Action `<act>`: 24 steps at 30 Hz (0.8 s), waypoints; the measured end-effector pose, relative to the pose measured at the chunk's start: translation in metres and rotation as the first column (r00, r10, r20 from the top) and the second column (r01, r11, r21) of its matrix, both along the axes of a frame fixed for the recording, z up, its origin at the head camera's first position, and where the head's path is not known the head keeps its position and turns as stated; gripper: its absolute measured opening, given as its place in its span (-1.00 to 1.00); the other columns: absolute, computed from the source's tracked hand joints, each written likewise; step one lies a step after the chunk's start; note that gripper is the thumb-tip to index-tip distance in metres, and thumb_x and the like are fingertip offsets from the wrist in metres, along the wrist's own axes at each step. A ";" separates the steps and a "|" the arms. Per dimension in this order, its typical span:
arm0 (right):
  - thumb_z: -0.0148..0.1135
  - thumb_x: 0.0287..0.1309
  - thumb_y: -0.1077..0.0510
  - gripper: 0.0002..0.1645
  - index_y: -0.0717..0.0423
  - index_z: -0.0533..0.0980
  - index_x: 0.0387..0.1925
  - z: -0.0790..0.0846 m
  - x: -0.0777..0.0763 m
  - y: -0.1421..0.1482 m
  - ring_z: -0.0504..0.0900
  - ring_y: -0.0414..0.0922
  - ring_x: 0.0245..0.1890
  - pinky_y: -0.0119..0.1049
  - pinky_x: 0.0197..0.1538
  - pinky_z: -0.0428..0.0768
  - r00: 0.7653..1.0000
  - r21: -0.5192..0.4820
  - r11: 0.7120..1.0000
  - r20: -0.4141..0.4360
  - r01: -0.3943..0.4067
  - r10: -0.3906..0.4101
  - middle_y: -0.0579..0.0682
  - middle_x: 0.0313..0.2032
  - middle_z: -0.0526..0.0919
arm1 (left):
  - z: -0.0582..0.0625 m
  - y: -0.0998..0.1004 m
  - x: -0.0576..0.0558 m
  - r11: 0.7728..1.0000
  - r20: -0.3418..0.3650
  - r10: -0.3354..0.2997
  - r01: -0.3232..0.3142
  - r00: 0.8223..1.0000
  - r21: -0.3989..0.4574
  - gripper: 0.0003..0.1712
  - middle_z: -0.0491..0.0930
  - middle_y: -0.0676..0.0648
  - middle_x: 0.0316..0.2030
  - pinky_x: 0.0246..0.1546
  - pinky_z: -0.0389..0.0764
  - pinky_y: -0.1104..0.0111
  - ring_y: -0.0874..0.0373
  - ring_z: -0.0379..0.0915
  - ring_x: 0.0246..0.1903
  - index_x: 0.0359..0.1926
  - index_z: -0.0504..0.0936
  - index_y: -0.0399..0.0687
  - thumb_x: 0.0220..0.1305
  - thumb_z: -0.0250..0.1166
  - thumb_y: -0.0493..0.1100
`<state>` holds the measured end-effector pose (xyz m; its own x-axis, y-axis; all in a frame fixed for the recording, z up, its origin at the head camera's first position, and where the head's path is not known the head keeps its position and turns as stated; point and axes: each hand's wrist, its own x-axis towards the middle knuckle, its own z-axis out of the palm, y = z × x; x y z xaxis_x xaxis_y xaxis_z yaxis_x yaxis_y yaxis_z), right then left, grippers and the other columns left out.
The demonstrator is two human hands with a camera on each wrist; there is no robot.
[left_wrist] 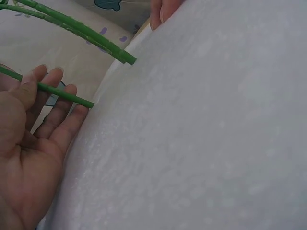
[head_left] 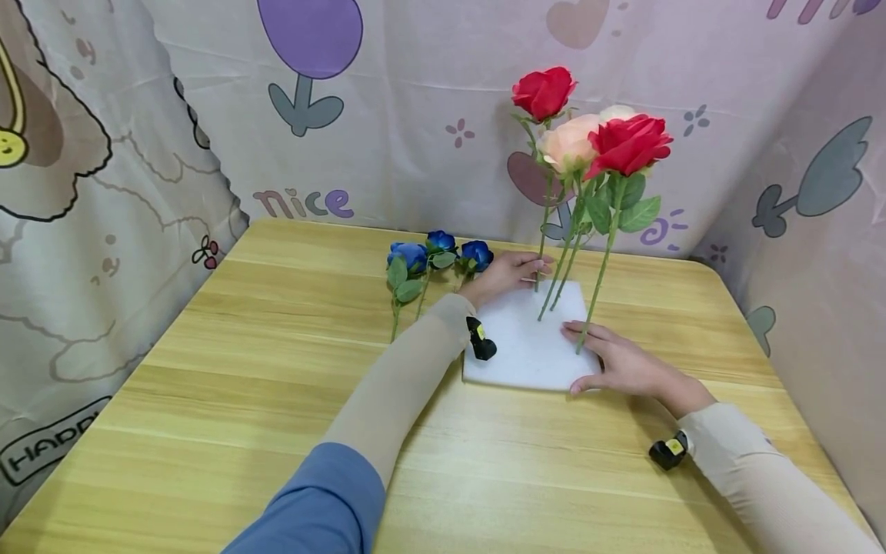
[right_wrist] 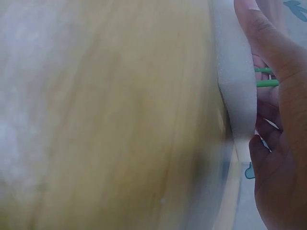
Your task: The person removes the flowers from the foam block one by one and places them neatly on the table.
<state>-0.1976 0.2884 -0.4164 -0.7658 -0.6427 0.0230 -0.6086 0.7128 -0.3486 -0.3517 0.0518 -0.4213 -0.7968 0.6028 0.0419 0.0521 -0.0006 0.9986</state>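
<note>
A white foam board [head_left: 515, 354] lies on the table with several artificial roses standing in it. At its back, my left hand [head_left: 508, 275] pinches the stem of a red rose [head_left: 544, 92]; the thumb crosses the green stem [left_wrist: 67, 96] in the left wrist view, and the stem's lower end meets the foam. My right hand [head_left: 633, 365] rests at the board's right front corner, thumb at the front edge and fingers extended over the top. Beside those fingers rises the stem of another red rose [head_left: 631, 144]. Between the two red roses stand a peach rose [head_left: 571, 142] and a white rose [head_left: 617, 113], partly hidden.
Left of the board lie several blue roses [head_left: 408, 256] with green stems, partly covered by my left forearm. The wooden table [head_left: 277, 323] ends against a printed curtain [head_left: 415, 115] at the back. Small black cameras [head_left: 669, 450] are worn at my wrists.
</note>
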 end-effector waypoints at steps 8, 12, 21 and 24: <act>0.41 -0.18 -0.44 0.29 0.25 0.22 0.42 -0.001 0.000 0.001 0.15 0.17 0.40 0.12 0.37 0.20 1.000 0.005 1.000 0.002 0.003 -0.003 0.16 0.43 0.18 | 0.001 0.003 -0.001 0.999 -0.020 0.032 -0.033 0.999 -0.031 -0.58 0.62 -0.21 -0.04 -0.07 0.65 0.36 0.11 0.58 -0.06 0.20 0.54 -0.26 0.50 0.04 -0.12; 0.39 -0.18 -0.46 0.29 0.23 0.21 0.43 0.001 0.000 0.001 0.13 0.15 0.41 0.12 0.38 0.18 1.000 0.011 1.000 0.017 0.008 -0.008 0.14 0.44 0.16 | 0.003 0.003 0.000 0.998 -0.029 0.049 -0.050 0.998 -0.044 -0.58 0.62 -0.21 -0.06 -0.08 0.65 0.35 0.11 0.58 -0.08 0.17 0.56 -0.27 0.49 0.06 -0.10; 0.36 -0.16 -0.48 0.30 0.21 0.20 0.44 0.001 0.000 0.003 0.12 0.15 0.42 0.12 0.38 0.18 1.000 0.025 1.000 0.027 0.010 -0.011 0.13 0.45 0.14 | 0.005 0.003 0.002 0.997 -0.035 0.059 -0.061 0.998 -0.041 -0.58 0.62 -0.20 -0.07 -0.10 0.66 0.33 0.11 0.59 -0.09 0.14 0.58 -0.25 0.49 0.06 -0.07; 0.36 -0.16 -0.48 0.30 0.21 0.19 0.44 0.001 0.000 0.003 0.12 0.15 0.42 0.12 0.39 0.18 0.999 0.023 1.000 0.032 0.011 -0.012 0.13 0.45 0.14 | 0.005 0.003 0.003 0.998 -0.034 0.062 -0.062 0.998 -0.027 -0.58 0.62 -0.21 -0.08 -0.09 0.66 0.31 0.09 0.59 -0.08 0.14 0.57 -0.28 0.49 0.06 -0.07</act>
